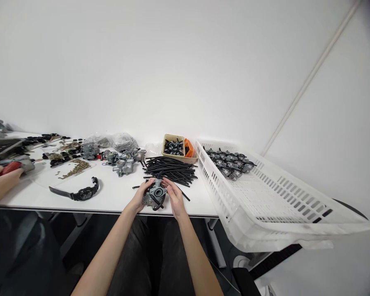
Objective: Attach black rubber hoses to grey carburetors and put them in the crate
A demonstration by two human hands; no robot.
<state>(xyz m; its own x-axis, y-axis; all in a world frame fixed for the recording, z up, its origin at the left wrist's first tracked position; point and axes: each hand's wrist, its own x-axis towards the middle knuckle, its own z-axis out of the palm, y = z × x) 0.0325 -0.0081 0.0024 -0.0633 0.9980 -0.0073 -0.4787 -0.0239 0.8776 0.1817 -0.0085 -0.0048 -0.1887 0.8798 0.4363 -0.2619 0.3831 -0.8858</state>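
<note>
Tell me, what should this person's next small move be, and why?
Perhaps give the black tube a gentle tug to check it sits firmly: it loops below the carburetor, which the left hand and right hand both hold, and similar carburetors lie in the white crate.

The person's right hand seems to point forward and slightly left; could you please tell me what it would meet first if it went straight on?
Most likely the pile of black rubber tubing, which lies just beyond the carburetor under the right hand, though depth is hard to judge from this view.
</note>
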